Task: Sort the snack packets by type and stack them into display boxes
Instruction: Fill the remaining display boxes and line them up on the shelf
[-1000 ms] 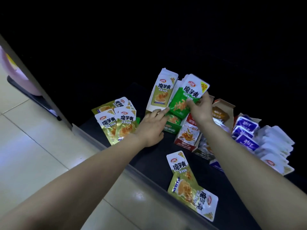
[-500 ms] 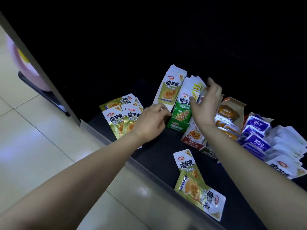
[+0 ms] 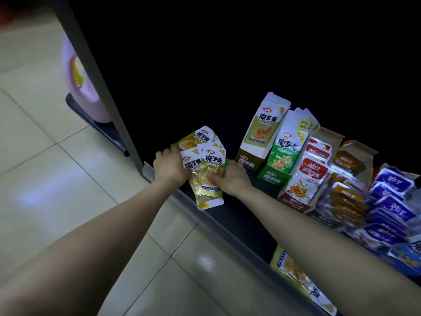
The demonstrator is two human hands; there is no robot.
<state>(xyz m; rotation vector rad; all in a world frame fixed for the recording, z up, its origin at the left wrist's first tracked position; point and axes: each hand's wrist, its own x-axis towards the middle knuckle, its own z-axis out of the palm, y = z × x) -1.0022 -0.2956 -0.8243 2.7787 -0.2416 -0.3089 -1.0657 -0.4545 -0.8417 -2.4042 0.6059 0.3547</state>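
Several olive-gold snack packets lie fanned on the dark shelf, and both hands gather them. My left hand grips the bunch from its left side. My right hand pinches it from the right, thumb on the front packet. To the right stand an olive display box and a green display box, each with upright packets. More olive-gold packets lie near the shelf's front edge, partly behind my right forearm.
Red, brown and blue-purple packet boxes fill the shelf's right side. A grey shelf post rises at left with a pink container behind it. The tiled floor lies below the shelf lip.
My right hand left the green box's packets and came left to the olive-gold bunch. My left hand closed on that bunch. The camera shifted right.
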